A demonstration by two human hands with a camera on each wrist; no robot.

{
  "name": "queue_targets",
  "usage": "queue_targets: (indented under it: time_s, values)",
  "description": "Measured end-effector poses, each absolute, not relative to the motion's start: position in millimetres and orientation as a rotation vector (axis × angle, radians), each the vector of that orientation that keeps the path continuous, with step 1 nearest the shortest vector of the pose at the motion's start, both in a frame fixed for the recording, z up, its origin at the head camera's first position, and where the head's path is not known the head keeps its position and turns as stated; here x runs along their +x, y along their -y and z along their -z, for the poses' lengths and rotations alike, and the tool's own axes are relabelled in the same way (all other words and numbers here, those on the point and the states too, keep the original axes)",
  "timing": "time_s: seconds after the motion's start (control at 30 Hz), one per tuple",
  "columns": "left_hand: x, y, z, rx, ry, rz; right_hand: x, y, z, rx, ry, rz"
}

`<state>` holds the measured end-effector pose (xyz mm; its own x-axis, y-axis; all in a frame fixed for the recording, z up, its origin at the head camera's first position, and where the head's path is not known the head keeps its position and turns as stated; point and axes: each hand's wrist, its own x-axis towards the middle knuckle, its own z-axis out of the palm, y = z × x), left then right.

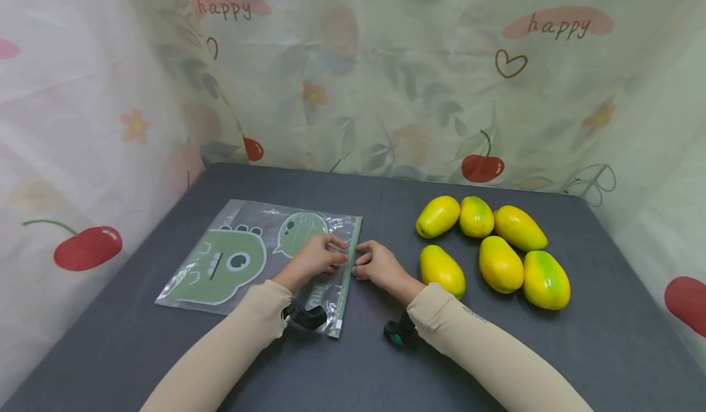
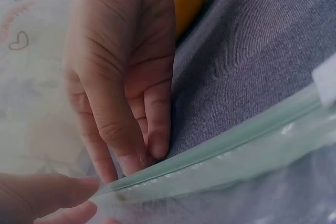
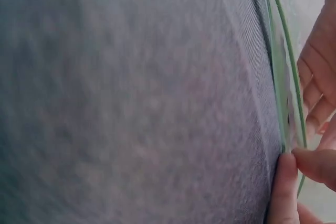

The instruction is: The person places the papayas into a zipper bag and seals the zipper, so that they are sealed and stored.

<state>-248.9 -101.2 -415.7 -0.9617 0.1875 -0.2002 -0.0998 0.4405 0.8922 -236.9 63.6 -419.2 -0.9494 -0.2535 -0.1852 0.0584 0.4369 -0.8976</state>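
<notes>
A clear zip bag (image 1: 209, 265) with green cartoon prints lies flat on the table, its green zip edge facing right. My left hand (image 1: 320, 254) reaches over the bag from the left and pinches at the zip edge, thumb and finger close together. From the other side my right hand (image 1: 380, 266) pinches the same edge between thumb and forefinger. In the right wrist view the green lips (image 3: 279, 77) of the bag stand slightly parted above the right fingertips (image 3: 287, 165). The white zip slider (image 1: 338, 324) sits at the near corner.
Several yellow-green mangoes (image 1: 501, 263) lie on the right half of the dark grey table (image 1: 364, 375), the nearest one (image 1: 442, 271) just beyond my right wrist. A printed curtain (image 1: 380, 68) hangs behind and at both sides. A thin cable (image 1: 598, 179) shows at the back right corner.
</notes>
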Motion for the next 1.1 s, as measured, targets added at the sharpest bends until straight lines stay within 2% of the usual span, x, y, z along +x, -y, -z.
queue_targets:
  time_s: [0.53, 1.1]
  values:
    - [-257.4, 95.1, 419.1, -0.031, -2.532, -1.347, -242.4, -65.0, 416.1, -0.278, -2.558, 1.253]
    - [-256.1, 85.8, 413.9, 0.013, -2.69, -1.122, -244.7, -64.9, 420.4, -0.309, -2.587, 1.196]
